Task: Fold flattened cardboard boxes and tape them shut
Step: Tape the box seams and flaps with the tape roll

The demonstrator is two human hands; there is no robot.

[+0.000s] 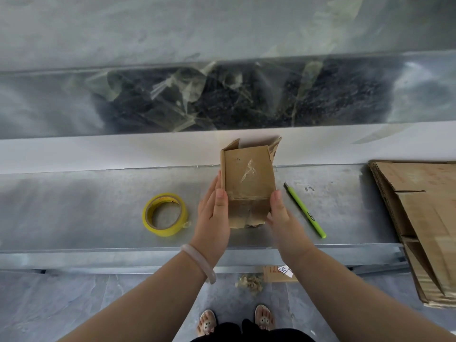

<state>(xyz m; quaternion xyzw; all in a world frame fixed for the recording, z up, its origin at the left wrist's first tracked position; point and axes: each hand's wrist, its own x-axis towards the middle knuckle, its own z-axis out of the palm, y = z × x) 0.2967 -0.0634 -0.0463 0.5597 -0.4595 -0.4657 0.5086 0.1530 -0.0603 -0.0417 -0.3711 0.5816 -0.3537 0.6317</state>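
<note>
At the bottom edge, two feet in sandals (pixel 207 322) are seen on the grey floor, and a crumpled scrap of paper (pixel 249 283) lies just ahead of them beside a cardboard offcut (pixel 272 275) with red writing. A pale bracelet (pixel 197 264) is worn on the left wrist. Above the metal table (pixel 86 208) a small cardboard box (pixel 249 183) is held between both hands, its torn lower flaps towards the person and its open end tilted away. The left hand (pixel 213 214) is laid along the box's left side, fingers nearly straight, with the thumb pressed on the front face so the edge is pinched. The right hand (pixel 280 214) is clamped on the lower right corner, thumb on the front; its fingers are hidden behind the cardboard. A yellow tape roll (pixel 161 231) lies flat on the table just left of the left hand, and a green utility knife (pixel 304 209) lies near the right hand. A stack of flattened cardboard (pixel 424 218) is set at the table's right end. Beyond, a white ledge (pixel 98 149) is seen behind the box, then a metal trough (pixel 74 107) littered with clear tape scraps (pixel 190 95).
</note>
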